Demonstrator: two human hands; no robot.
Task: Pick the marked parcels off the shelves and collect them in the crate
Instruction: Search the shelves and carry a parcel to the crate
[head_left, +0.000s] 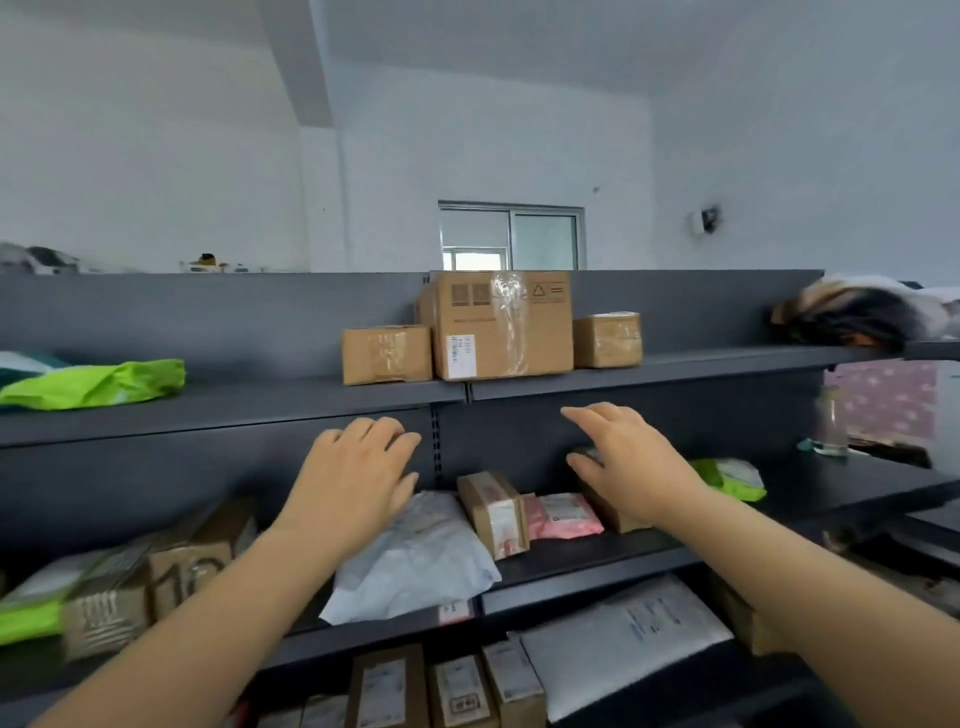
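Just under the upper shelf (260, 402) edge, left hand (358, 480) and right hand (626, 460) hover, fingers relaxed, close together, gripping nothing. Open room lies between them.

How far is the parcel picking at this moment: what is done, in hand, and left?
Done: nothing can be confirmed, since no crate is in view. In hand: nothing; the left hand and right hand are open and empty, held up before the middle shelf. Left: parcels lie there, such as the white bag and pink packet; their marks are unreadable.

Soft daylight, blurred edges, wide-angle bowing
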